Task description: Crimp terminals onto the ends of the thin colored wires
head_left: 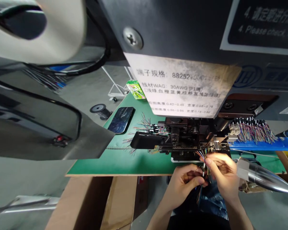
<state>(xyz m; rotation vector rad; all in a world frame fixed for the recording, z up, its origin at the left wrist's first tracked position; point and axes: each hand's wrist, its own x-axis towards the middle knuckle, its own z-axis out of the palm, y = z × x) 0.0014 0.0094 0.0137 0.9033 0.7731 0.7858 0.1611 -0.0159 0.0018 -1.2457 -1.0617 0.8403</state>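
Note:
Pinched between the fingers of my left hand (pixel 186 182) is a cable (pixel 203 171) with a pale sleeve and thin coloured wires fanning out of it. My right hand (pixel 222 171) closes its thumb and forefinger on the coloured wires (pixel 201 154) at the cable's upper end. Just beyond the fingertips stands the tooling of a crimping machine (pixel 176 135), and the wire tips are close to its front; whether they touch it I cannot tell. More wires hang below my left fingers.
A black phone (pixel 121 119) and loose wire bundles (pixel 146 124) lie on the green table (pixel 96 166). At right, many wire bundles (pixel 256 131) rest on a blue tray (pixel 261 146). A metal lamp arm (pixel 266 177) reaches in beside my right hand. Cardboard boxes (pixel 120 201) stand below.

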